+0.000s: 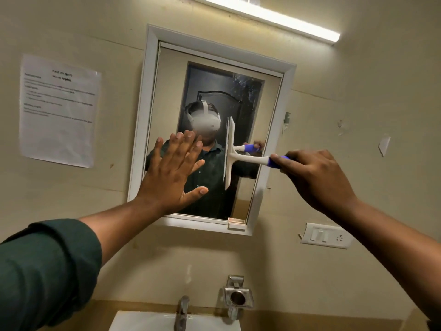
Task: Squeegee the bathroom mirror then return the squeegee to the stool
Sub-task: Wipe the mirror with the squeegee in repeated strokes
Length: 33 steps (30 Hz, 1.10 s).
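Squeegee (231, 152) blade stood upright against the glass of the mirror (257, 96), right of the middle, when I looked through the head camera. Its white neck ran out to the right into a blue grip, and my right hand (317, 177) had its fingers curled round that grip, knuckles toward me. My left hand (175, 169) lay flat on the lower left part of the glass, fingers straight and spread, thumb out to the side, holding nothing. A dark green sleeve (45, 266) was pushed up that forearm.

Streaks or spray marks showed near the upper right corner of the glass, above the blade. I could see the white frame set into a cream wall, with a small catch at its lower edge. A tube light (267, 17) glowed above it, slanting across the top of the view.

Left of the mirror a printed sheet of paper (59, 111) was stuck to the wall; its text was too blurred for me to read. A white switch plate (325, 235) sat low on the right, below my right wrist. Beneath the mirror I made out a metal holder (237, 296) on the wall, a tap (181, 311) just left of it, and the rim of a white basin (148, 322) at the bottom edge.
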Available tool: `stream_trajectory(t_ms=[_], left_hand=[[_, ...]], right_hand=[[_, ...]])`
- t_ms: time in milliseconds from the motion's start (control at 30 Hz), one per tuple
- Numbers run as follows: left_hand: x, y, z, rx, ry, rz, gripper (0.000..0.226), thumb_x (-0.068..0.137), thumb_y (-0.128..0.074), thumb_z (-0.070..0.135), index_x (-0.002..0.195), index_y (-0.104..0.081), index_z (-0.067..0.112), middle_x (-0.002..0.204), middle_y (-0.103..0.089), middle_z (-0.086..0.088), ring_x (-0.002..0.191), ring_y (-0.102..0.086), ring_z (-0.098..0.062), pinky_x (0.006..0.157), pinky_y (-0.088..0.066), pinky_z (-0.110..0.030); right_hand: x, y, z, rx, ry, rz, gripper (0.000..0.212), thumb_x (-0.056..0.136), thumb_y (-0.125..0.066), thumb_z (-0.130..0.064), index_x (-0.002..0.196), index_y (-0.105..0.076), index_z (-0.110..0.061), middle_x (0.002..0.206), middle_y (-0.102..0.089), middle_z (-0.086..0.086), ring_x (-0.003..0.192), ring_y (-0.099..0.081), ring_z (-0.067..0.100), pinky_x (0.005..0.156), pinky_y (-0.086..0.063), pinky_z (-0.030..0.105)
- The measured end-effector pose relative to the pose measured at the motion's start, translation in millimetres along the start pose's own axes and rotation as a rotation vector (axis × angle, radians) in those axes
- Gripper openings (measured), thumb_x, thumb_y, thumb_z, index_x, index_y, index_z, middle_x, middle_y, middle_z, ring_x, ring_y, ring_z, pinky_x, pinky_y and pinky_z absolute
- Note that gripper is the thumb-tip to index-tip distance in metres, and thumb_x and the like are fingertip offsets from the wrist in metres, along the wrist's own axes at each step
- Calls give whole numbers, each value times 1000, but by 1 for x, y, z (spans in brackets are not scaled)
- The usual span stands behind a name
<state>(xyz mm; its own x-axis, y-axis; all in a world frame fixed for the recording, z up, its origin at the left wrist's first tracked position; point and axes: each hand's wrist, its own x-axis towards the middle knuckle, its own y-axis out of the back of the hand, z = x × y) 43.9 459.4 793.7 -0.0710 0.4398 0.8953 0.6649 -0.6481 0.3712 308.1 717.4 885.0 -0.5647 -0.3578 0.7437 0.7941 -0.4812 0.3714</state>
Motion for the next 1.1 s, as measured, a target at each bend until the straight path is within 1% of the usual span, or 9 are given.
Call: stream_trajectory(t_ms=[133,233,433,533,633,767,867,933,1100], left_hand=[[14,5,-1,23,-18,33,100,99,-26,80,173,-14,13,182,-1,-13,168,1,-34,132,12,-59],[24,9,-3,45,-22,48,100,100,-24,80,174,-12,14,182,1,-13,168,3,-33,131,14,-59],[32,12,-9,87,-46,73,100,100,-23,81,174,-12,15,182,2,-14,168,4,-33,130,21,-56],[34,12,-15,108,-38,79,100,100,-21,82,174,-11,16,182,3,-13,168,5,-33,129,22,-55],[37,13,-18,117,-39,81,99,100,-19,82,174,-9,16,182,4,-12,168,6,-32,129,22,-55],[44,16,-18,118,-41,80,99,100,-17,83,174,-9,18,182,6,-10,168,8,-32,129,22,-56],[48,20,-17,118,-54,83,99,99,-19,83,174,-11,18,182,4,-11,168,8,-32,129,21,-57],[49,22,-17,109,-60,81,99,99,-18,83,174,-10,18,182,4,-11,168,7,-32,130,19,-58],[45,25,-19,128,-74,88,99,100,-17,83,174,-13,18,182,3,-11,168,11,-30,129,22,-55]], right_hand=[[12,-1,21,-32,-21,-18,42,106,-61,-21,147,-59,-29,106,-71,9,76,-58,31,70,-40,38],[-2,3,44,-41,-24,-3,41,105,-61,-19,145,-62,-26,105,-70,10,74,-58,34,70,-37,38],[-29,11,76,-41,-69,-13,40,105,-60,-18,144,-64,-26,105,-71,9,74,-56,34,68,-38,40],[-22,18,74,-33,-47,25,40,105,-60,-18,144,-64,-26,105,-72,10,74,-55,33,68,-37,41],[8,19,56,-25,-4,61,38,108,-58,-20,145,-63,-24,107,-72,10,75,-55,34,70,-37,42],[61,11,23,-29,31,22,39,110,-52,-26,149,-56,-30,112,-71,11,84,-62,35,75,-45,46],[84,3,9,-57,50,-13,42,109,-53,-26,151,-53,-29,117,-70,12,92,-65,34,78,-48,46],[87,0,10,-68,60,-13,43,108,-55,-23,151,-53,-29,117,-69,13,93,-65,34,79,-49,45],[69,3,35,-97,36,-28,47,110,-52,-22,156,-45,-33,116,-68,12,88,-64,34,78,-49,47]])
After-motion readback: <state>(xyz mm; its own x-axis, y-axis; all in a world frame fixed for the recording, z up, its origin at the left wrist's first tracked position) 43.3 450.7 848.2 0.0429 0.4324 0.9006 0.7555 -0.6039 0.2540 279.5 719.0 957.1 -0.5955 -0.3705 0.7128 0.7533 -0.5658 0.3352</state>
